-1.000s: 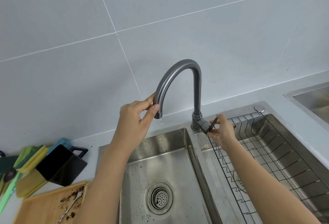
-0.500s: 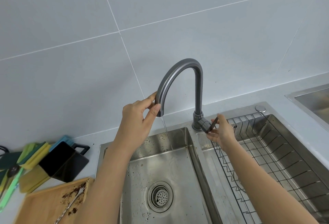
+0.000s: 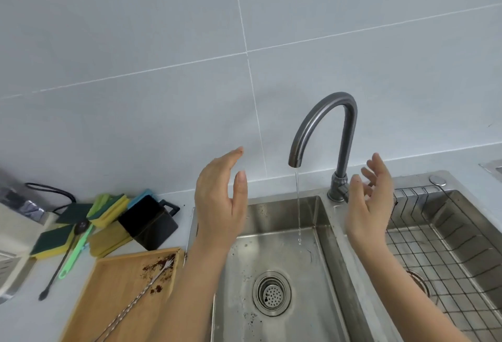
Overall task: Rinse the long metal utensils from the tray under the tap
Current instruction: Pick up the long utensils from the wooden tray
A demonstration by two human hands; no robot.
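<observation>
Tap (image 3: 323,124) running, both hands empty: left hand (image 3: 220,205) and right hand (image 3: 370,205) spread. Next: grab twisted utensil (image 3: 141,295) off tray (image 3: 108,301).

No legible text, label, brand, number or sign found on any surface in view.
</observation>
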